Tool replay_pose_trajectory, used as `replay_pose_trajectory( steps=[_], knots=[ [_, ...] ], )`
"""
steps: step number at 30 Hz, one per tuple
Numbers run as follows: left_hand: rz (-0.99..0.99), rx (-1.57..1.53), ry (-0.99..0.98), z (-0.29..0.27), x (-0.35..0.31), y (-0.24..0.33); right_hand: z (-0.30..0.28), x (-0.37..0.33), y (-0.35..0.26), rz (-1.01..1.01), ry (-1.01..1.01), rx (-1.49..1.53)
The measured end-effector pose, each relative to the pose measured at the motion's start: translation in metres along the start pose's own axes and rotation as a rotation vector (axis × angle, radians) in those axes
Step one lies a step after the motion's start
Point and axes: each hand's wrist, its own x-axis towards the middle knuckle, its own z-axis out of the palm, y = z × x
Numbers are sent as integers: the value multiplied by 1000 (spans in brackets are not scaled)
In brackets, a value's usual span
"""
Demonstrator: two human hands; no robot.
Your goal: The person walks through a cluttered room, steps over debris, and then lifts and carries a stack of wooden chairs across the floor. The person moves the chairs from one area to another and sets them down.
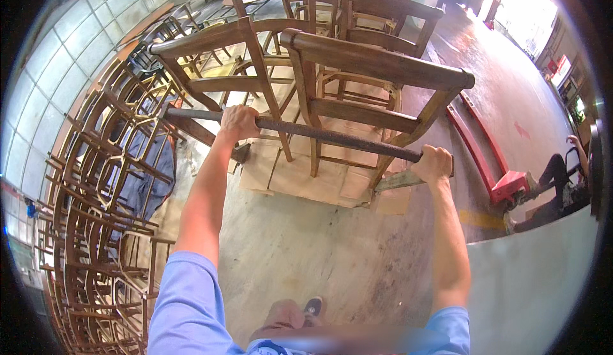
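My left hand [239, 124] is closed around a long dark bar [332, 136], left of its middle. Near the bar's right end, my right hand [435, 163] is wrapped round it too. The bar looks like a push handle and runs across in front of me at a slight slant. Just beyond it stand brown wooden chairs, upright, with their backs toward me. The nearest are a left chair [198, 41] and a right chair [377, 55], with several more behind them. Sheets of brown cardboard [306, 176] lie under their legs. What carries the cardboard is hidden.
Stacked wooden chair frames [83, 234] crowd the left side by a wall of pale panes, with a dark blue cloth [152, 160] among them. A red pallet jack [507, 186] is at the right. A person [554, 186] sits near it, partly cut off.
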Motion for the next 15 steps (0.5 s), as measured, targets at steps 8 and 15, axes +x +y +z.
replay_pose_trajectory(
  steps=[8,15],
  knots=[
    [87,4,24,18,-54,-41,-2,-60,-39,15,29,5],
    [74,-4,0,6,-101,-52,-24,-103,-72,33,-3,-33]
  ],
)
